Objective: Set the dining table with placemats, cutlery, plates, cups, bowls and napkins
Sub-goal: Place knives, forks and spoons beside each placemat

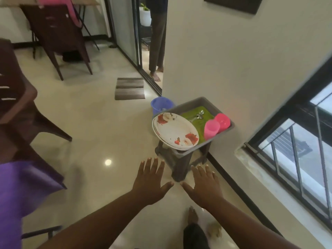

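Both the left hand point(150, 182) and right hand point(204, 186) are spread flat and empty. Beyond the fingertips, the white floral plates point(175, 131) overhang the grey plastic tub point(195, 102); a careless grab could tip them.

White plates with red flower prints point(175, 129) lean in a grey tub point(221, 131), beside spoons point(197, 116) on green placemats point(203, 121) and two pink cups point(216, 125).

Stool point(180, 164) top hidden under tray point(206, 102)
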